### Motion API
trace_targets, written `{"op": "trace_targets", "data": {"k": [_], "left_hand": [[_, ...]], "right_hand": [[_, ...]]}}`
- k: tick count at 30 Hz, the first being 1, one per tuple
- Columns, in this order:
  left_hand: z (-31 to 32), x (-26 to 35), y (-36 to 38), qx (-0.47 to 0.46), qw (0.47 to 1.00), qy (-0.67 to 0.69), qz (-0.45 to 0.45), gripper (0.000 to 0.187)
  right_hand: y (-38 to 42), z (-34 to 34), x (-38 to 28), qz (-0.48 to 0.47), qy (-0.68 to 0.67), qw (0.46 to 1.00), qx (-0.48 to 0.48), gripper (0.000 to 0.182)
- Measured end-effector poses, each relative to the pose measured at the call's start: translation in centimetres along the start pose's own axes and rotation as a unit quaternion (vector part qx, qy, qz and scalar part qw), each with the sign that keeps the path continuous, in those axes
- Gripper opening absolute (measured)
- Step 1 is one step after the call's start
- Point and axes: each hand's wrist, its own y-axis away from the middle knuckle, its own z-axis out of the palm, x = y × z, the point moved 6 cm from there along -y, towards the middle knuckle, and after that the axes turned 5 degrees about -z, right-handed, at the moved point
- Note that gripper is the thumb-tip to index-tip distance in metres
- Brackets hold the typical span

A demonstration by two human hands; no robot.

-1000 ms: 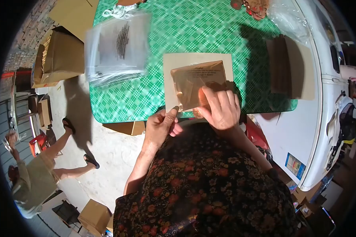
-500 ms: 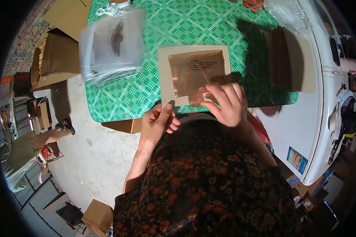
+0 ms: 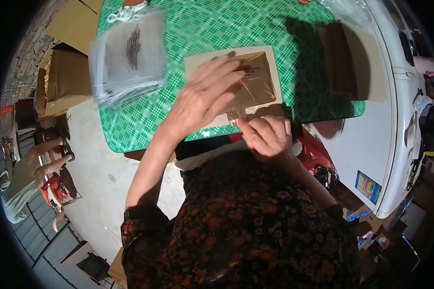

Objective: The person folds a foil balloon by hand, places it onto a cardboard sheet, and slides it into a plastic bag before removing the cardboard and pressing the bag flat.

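A cream cardboard sheet (image 3: 192, 67) lies near the front edge of the table, with a brown packet in shiny clear plastic (image 3: 258, 79) on top. Dark print on the packet is partly covered by my left hand (image 3: 197, 98), which lies over its left side with fingers stretched out. At the packet's lower edge is a small see-through strip (image 3: 234, 114). My right hand (image 3: 267, 136) has its fingers curled, thumb and forefinger pinched at the end of that strip.
A stack of clear plastic bags (image 3: 130, 58) lies on the left of the green checked tablecloth (image 3: 202, 29). Flat brown and cream pieces (image 3: 340, 62) lie at the right in shadow. A cardboard box (image 3: 67, 79) stands left of the table; another person's legs (image 3: 50, 161) show farther left.
My left hand has moved up from the sheet's lower left corner onto the packet and spread out. My right hand has dropped slightly and curled at the strip. The whole view has shifted slightly.
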Motion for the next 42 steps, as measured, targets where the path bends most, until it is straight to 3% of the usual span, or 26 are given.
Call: {"op": "trace_targets", "data": {"k": [2,4,8,26,28,37,42], "left_hand": [[1.8,-1.2,-1.3,-0.039,0.998,0.005,0.046,0.042],[2.9,-2.0,-2.2,-0.079,0.995,-0.003,0.068,0.045],[3.4,-2.5,-2.4,-0.098,0.993,-0.013,0.059,0.047],[3.1,-3.7,-2.9,-0.142,0.986,0.091,-0.003,0.061],[2.9,-3.6,-3.0,-0.142,0.985,0.103,-0.008,0.062],[2.8,-4.2,-3.1,-0.140,0.977,0.161,0.004,0.057],[3.0,-3.4,-2.7,-0.143,0.986,0.078,0.043,0.052]], "right_hand": [[0.2,0.4,-0.9,-0.025,0.042,0.999,0.008,0.040],[-0.2,0.5,-1.3,0.011,-0.001,0.998,-0.063,0.046],[-0.3,1.1,-0.8,0.048,-0.035,0.990,-0.131,0.057],[0.3,1.0,-1.3,0.043,-0.046,0.990,-0.130,0.060],[0.5,1.5,-1.5,0.042,-0.066,0.988,-0.132,0.068],[-1.7,1.4,-1.2,0.071,-0.062,0.984,-0.152,0.075],[-2.3,1.8,-0.1,0.073,-0.028,0.991,-0.113,0.076]]}}
